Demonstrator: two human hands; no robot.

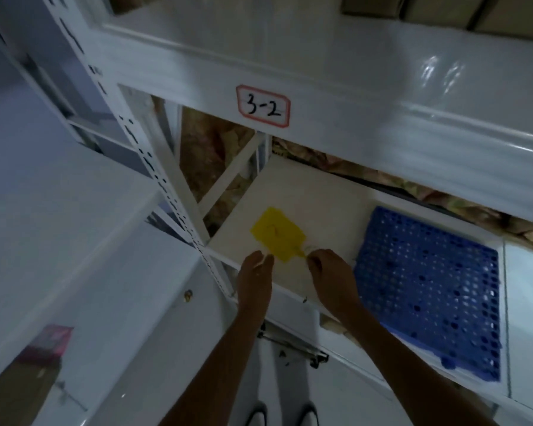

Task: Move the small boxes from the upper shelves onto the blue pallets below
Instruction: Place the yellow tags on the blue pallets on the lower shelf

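Note:
On the lower white shelf lies a blue perforated pallet, to the right, with nothing on it. Left of it a flat yellow swatter-like piece rests on the shelf board. My right hand pinches its thin handle at the near end. My left hand hovers at the piece's near left edge, fingers loosely bent and holding nothing. Brown cardboard boxes stand on the upper shelf at the top right, partly cut off by the frame.
The upper shelf's front beam, with a label reading "3-2", juts out above my hands. A perforated white upright runs down the left. A cardboard box with a pink top sits lower left. A metal bar lies on the floor.

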